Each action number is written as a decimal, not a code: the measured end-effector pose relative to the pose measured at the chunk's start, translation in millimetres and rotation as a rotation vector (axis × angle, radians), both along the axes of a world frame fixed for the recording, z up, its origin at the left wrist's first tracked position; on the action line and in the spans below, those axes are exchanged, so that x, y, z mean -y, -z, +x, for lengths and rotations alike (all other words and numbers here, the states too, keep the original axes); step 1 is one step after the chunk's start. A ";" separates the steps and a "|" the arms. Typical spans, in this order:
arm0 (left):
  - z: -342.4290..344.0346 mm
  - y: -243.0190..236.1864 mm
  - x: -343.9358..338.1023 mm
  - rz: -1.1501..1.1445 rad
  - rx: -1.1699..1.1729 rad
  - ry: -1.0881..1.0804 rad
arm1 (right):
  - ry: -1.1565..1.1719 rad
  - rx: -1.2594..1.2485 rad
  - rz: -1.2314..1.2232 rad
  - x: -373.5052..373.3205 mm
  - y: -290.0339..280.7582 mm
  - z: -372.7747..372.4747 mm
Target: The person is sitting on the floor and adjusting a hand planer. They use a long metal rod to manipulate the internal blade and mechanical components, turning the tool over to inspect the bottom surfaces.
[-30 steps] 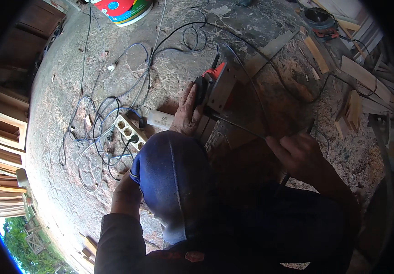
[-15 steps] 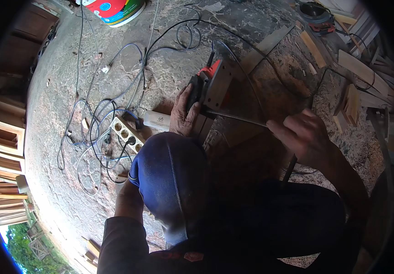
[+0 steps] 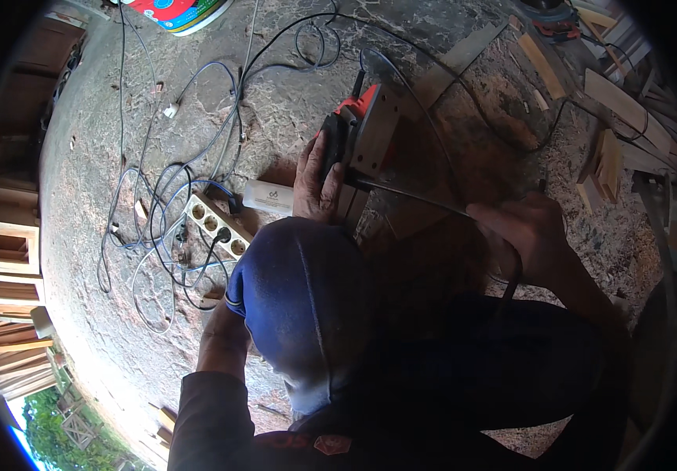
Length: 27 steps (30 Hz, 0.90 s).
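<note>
A red and black electric planer is tipped on its side above the floor, its flat metal sole turned to the right. My left hand is wrapped round its dark body from the left. In my right hand, closed at the right, is the near end of a long thin metal rod. The rod's far end meets the lower part of the planer, where shadow hides the exact contact. My knee in blue cloth is just below my left hand and covers part of the wrist.
A cream power strip with a plug in it and a pale box lie left of the planer. Tangled cables spread over the rough floor. Wood offcuts and shavings lie right. A colourful bucket stands at the top; stacked timber is far left.
My right hand has shifted slightly down and right with the rod, whose near end sits a little lower. My left hand stays on the planer; the whole view has shifted slightly.
</note>
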<state>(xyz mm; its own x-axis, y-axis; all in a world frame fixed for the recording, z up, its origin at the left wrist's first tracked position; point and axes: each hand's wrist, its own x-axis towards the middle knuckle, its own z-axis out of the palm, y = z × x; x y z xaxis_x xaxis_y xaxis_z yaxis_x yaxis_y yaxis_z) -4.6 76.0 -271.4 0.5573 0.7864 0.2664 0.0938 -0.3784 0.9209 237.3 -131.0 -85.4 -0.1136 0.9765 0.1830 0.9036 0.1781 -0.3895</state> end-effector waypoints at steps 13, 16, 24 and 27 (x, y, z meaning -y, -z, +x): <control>-0.3 13.1 -3.3 0.122 0.024 -0.020 | -0.074 0.277 0.065 36.4 4.2 2.0; 0.2 11.2 -2.5 0.090 -0.015 -0.028 | -0.087 0.262 0.077 36.4 5.4 0.1; 0.5 12.9 -2.1 0.035 0.003 -0.023 | -0.103 0.248 0.076 34.3 8.2 -2.0; -0.2 9.9 -1.5 0.043 -0.026 -0.032 | -0.109 0.250 0.072 33.6 7.8 -2.1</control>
<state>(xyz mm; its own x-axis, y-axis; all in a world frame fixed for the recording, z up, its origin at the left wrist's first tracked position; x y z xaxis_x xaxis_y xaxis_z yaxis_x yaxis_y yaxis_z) -4.8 77.5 -281.3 0.5389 0.7922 0.2862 0.1302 -0.4140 0.9009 235.2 -164.6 -93.2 -0.2682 0.9414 0.2048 0.9439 0.2992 -0.1395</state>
